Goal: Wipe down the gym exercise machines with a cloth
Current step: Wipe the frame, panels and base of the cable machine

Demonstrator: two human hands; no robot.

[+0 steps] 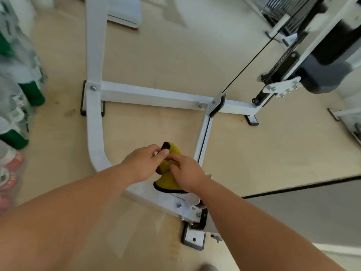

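Head view: the left hand's fingers (163,152) pinch the black-edged corner of the yellow cloth (169,182). The right hand's fingers (173,159) are curled into its folds just beside them, so both the left hand (143,166) and the right hand (188,176) are grasping it. The cloth hangs bunched between them above the near rail (156,200) of the white machine frame (154,93). Whether its lower edge touches the rail cannot be told.

The first risk lies in that bunching. A wadded cloth would meet the metal with only a small patch, so a pass along the rail would probably leave strips unwiped unless it is spread flat first.

Next, the loose black hem dangles near the bolt head (178,205) and the bracket above the foot plate (193,239). Dragged across those, it could snag and pull out of a light pinch.

Further out, the black cable (244,67) runs down to the pulley (216,103) at the frame's junction. A wipe carried that far could catch fabric or knuckles where cable and wheel meet.

To the left, green-capped bottles (32,93) stand on the floor (156,55) near the frame's curved leg. A wide sweep of the left elbow along that side could likely tip them.
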